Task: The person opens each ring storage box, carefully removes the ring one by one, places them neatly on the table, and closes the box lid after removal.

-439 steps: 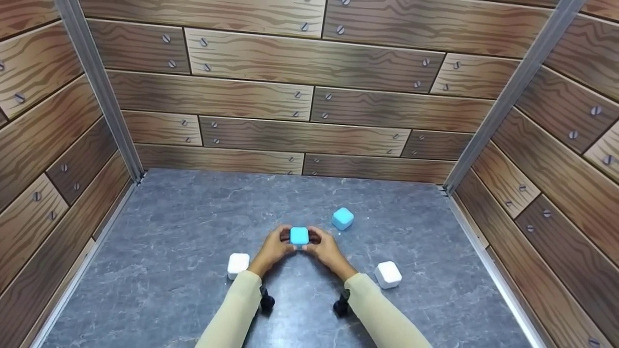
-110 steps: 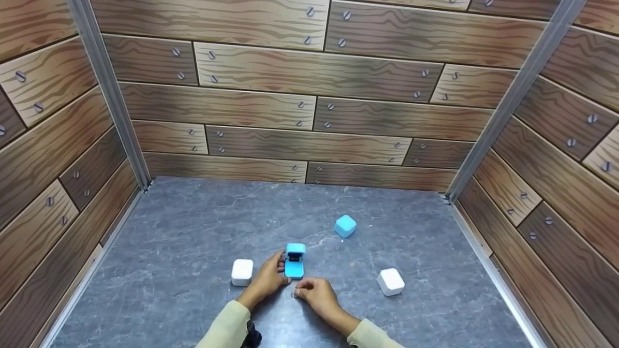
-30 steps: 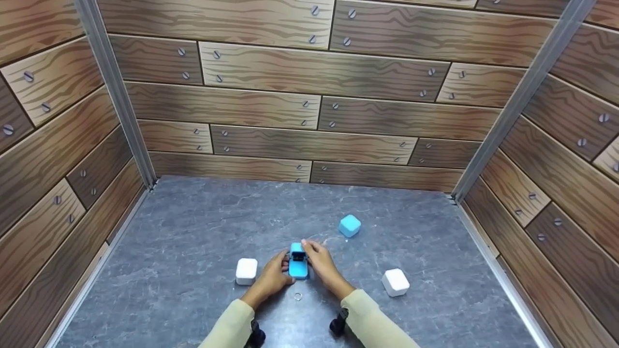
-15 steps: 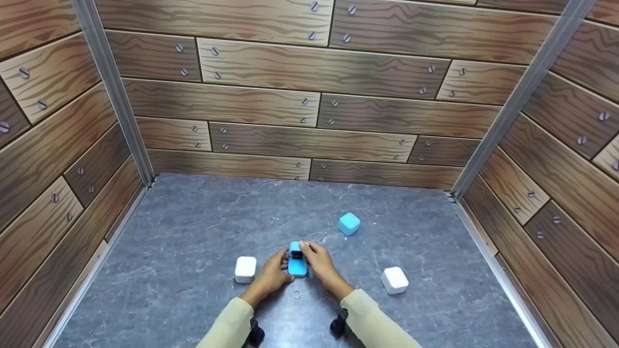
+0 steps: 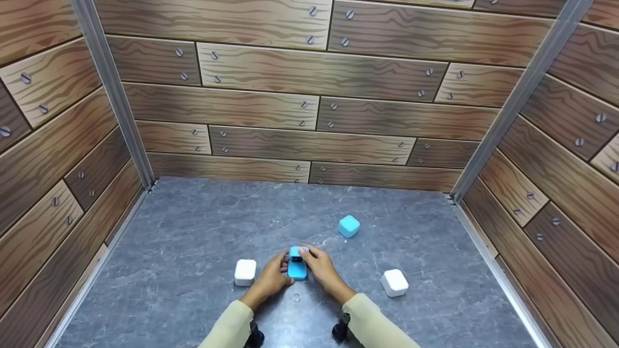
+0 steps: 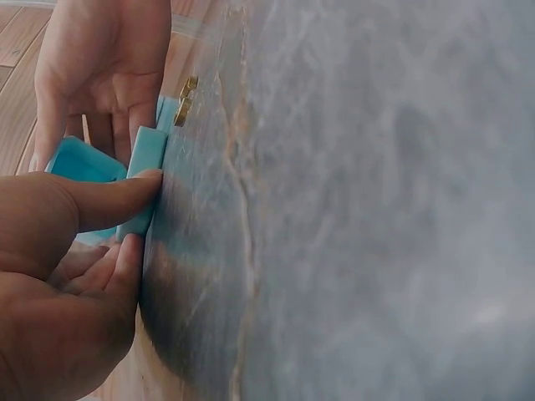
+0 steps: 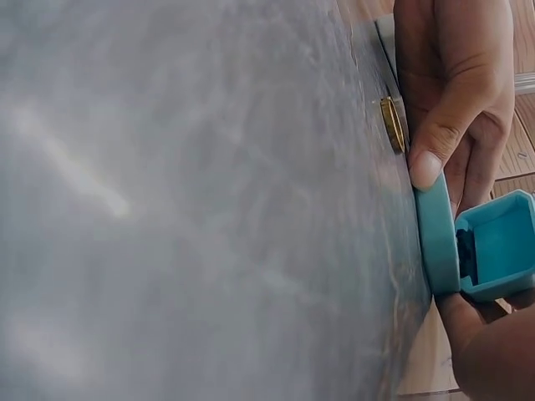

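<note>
A blue ring box stands with its lid raised, in the middle of the tabletop in the head view. My left hand grips its base from the left; in the left wrist view the thumb lies along the base's front. On the other side, my right hand pinches the lid, thumb in front and fingers behind, partly hidden. Inside the lid, a blue lining shows in the right wrist view. A ring lies on the tabletop just in front of the box, gold in the right wrist view.
Another blue box, closed, sits farther back to the right. White boxes stand on each side, one beside my left hand and one right of my right forearm. Wood-patterned walls enclose the grey tabletop.
The box was closed at first, held in both hands. Later my right hand pinched the ring, which then lay on the tabletop. Lately my right hand holds the lid, which has tipped slightly forward.
</note>
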`<state>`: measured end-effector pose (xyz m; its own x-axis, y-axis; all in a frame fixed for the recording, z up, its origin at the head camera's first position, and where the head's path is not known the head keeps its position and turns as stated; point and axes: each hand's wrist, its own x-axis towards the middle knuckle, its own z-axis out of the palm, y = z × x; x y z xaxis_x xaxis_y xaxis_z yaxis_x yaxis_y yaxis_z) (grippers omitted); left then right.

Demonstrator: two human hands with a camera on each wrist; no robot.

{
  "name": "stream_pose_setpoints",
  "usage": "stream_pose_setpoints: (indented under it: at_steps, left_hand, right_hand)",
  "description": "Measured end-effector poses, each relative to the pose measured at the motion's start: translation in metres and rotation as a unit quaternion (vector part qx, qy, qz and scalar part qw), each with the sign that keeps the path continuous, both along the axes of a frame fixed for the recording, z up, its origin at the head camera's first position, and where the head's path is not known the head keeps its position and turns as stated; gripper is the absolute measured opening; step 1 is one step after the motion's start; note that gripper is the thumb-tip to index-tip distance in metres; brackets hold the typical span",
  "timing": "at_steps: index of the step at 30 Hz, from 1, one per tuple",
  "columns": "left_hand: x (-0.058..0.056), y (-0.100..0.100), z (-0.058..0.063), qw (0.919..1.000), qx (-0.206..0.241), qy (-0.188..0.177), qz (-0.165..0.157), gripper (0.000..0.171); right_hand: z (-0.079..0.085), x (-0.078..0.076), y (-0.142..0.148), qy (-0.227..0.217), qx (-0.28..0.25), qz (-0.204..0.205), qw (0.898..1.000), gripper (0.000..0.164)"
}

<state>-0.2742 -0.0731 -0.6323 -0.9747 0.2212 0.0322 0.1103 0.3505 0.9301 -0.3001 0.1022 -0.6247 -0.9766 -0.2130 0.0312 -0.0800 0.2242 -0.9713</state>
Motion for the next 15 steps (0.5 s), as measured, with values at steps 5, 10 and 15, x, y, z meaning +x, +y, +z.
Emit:
stream_pose_setpoints:
  at_steps: [5, 10, 15]
  left_hand:
    - [0.001, 0.0, 0.002, 0.9999, -0.003, -0.015, 0.002, 0.085]
    - [0.001, 0.0, 0.003, 0.9999, -0.006, -0.011, 0.001, 0.082]
    - [0.003, 0.0, 0.001, 0.9999, -0.013, -0.007, -0.003, 0.077]
  right_hand:
    - [0.004, 0.003, 0.003, 0.003, -0.007, 0.017, 1.0, 0.053]
    - [0.014, 0.008, 0.003, 0.017, -0.004, 0.029, 0.999, 0.048]
    - [0.013, 0.012, 0.007, 0.018, 0.0, 0.055, 0.998, 0.047]
